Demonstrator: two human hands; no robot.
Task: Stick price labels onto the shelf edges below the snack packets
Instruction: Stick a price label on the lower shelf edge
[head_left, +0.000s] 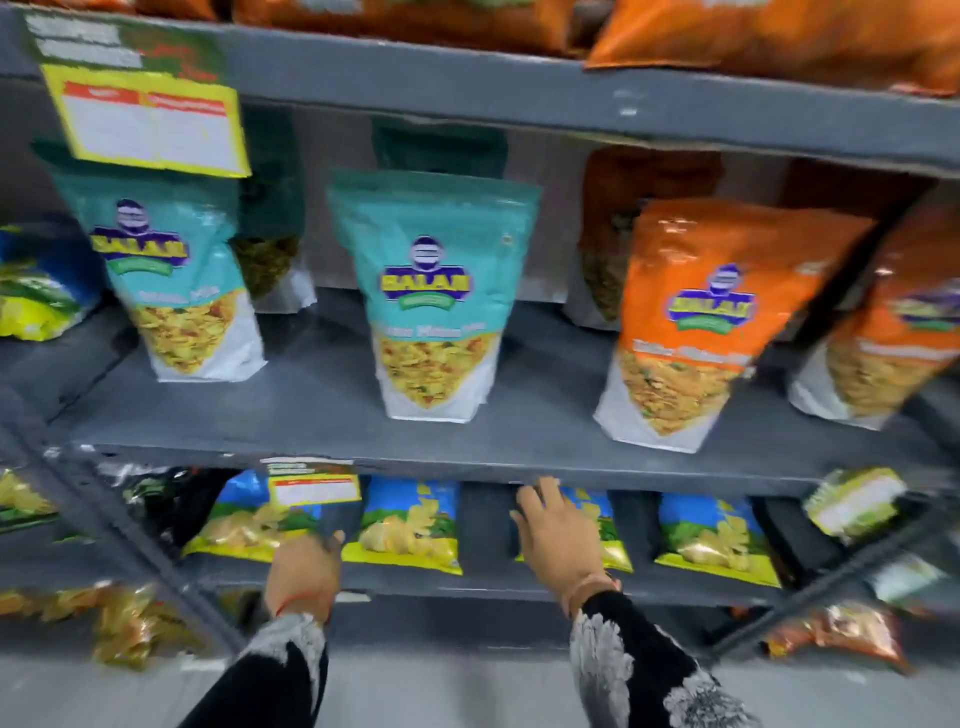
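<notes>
A yellow-bordered price label (315, 486) hangs from the front edge of the grey middle shelf (649, 475), below a teal snack packet (431, 291). My left hand (304, 571) is just under that label with its fingers curled; blur hides whether it holds anything. My right hand (556, 530) reaches further right, fingers spread, its tips close under the same shelf edge in front of a blue chips packet (597, 512). Another label (857, 501) hangs at the right end. A larger yellow label (150, 124) sits on the upper shelf edge at the left.
Teal packets (176, 280) and orange packets (722, 322) stand on the middle shelf. Blue and yellow chips packets (410, 525) lie on the shelf below. A dark upright post (130, 540) runs diagonally at the left. Grey floor shows at the bottom. The whole view is blurred.
</notes>
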